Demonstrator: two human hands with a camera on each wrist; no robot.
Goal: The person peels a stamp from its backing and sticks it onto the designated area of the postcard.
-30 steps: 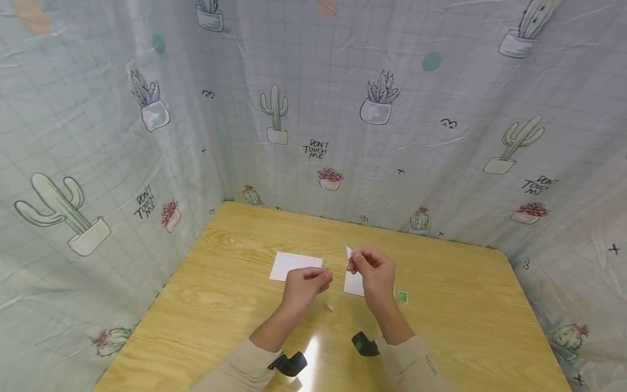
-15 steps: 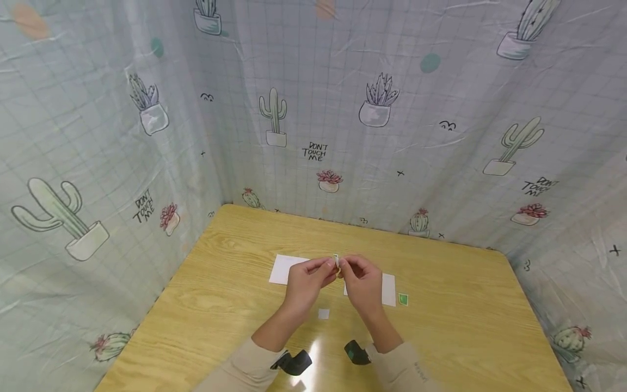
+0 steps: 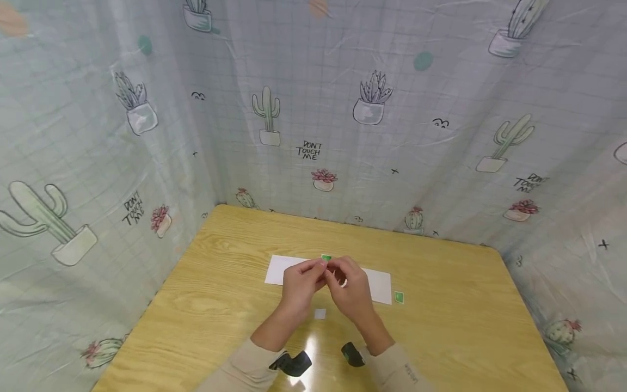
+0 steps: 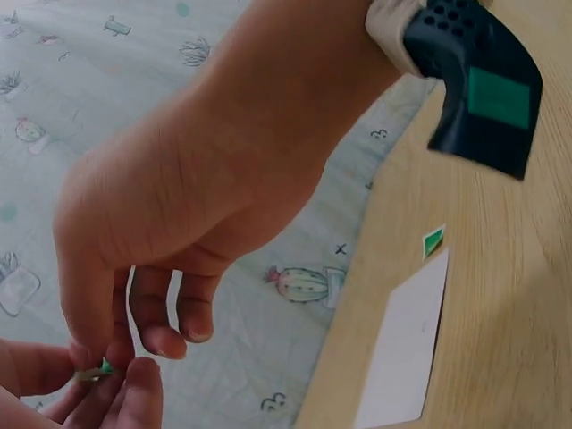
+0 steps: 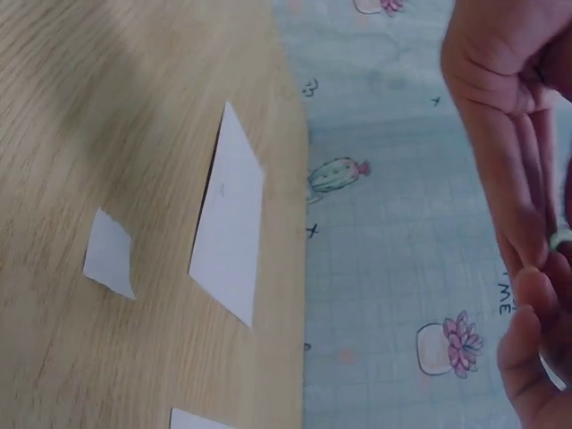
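A small green sticker [image 3: 326, 258] with a white border stands up between my fingertips, its lower part hidden by them. My left hand [image 3: 296, 286] pinches it from the left. The thumb and fingers of my right hand [image 3: 355, 289] pinch at its right side, touching the left fingertips. In the left wrist view, a bit of green [image 4: 107, 365] shows where the fingers of both hands meet. Below the hands lie two white rectangular cards: a left card [image 3: 278, 268] and a right card [image 3: 379, 286], each partly covered by a hand in the head view.
A second green sticker [image 3: 399, 297] lies just right of the right card. A small white paper square [image 3: 320, 314] rests on the wooden table [image 3: 220, 305], nearer to me than the cards. A cactus-print curtain [image 3: 294, 71] surrounds the table's back and sides.
A white paper square has fallen to the table. My right hand has moved left and down to meet the left. The sticker between them now shows its green face.
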